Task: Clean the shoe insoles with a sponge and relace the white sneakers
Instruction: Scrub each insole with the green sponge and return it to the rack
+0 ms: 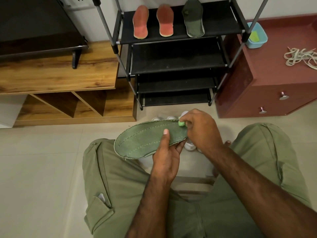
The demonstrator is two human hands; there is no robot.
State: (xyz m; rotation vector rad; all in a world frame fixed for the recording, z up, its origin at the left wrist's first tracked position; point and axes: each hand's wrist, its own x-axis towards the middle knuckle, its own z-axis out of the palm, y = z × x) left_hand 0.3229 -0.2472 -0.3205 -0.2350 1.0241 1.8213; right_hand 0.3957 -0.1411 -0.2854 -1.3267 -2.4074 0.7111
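Nearest, left hand (164, 158) grips green insole (145, 141); right hand (200, 129) pinches sponge (181, 123).

Home w/ shoe rack (176, 57), TV unit (56, 76)

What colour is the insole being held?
The insole in the left hand is green with lighter stitched lines; head view shows it best.

- One view only: a wide-angle camera worn on the person's head, facing forward and steeply down.
- Nearest the lens, mid-frame, the left hand (165, 158) grips a green insole (145, 140) and the right hand (201, 129) pinches a sponge (181, 123), above a lap in green trousers (109, 177) filling the bottom edge.
- Farther off, at the top, a black shoe rack (171, 55) stands on the tiled floor (42, 160), its poles splaying outward.
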